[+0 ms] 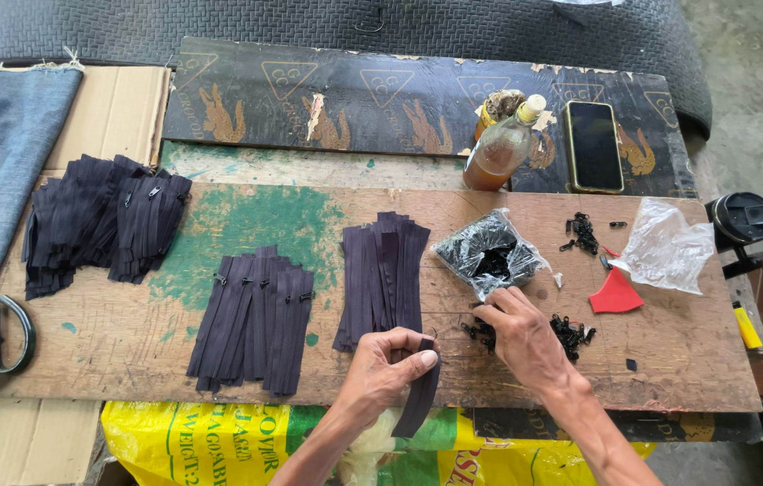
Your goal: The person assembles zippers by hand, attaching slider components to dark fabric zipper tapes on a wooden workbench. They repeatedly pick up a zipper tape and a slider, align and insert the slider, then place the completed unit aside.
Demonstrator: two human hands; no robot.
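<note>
Left hand [390, 364] is pinched shut on a dark zipper strip [419, 400] at the counter's [129, 346] near edge, the strip hanging over it. Right hand [521, 333] is curled, fingertips down among small black sliders [570, 331]; whether it grips one cannot be told. Strip piles [383, 274] lie just beyond.

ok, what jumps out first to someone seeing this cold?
The dark zipper strips: one pile at the board's left end, a fanned batch in the middle, another stack beside it. The left hand pinches a single strip at the near edge, while the right hand picks among small black sliders. Behind it lie a clear bag of sliders and a bottle of amber liquid.
</note>
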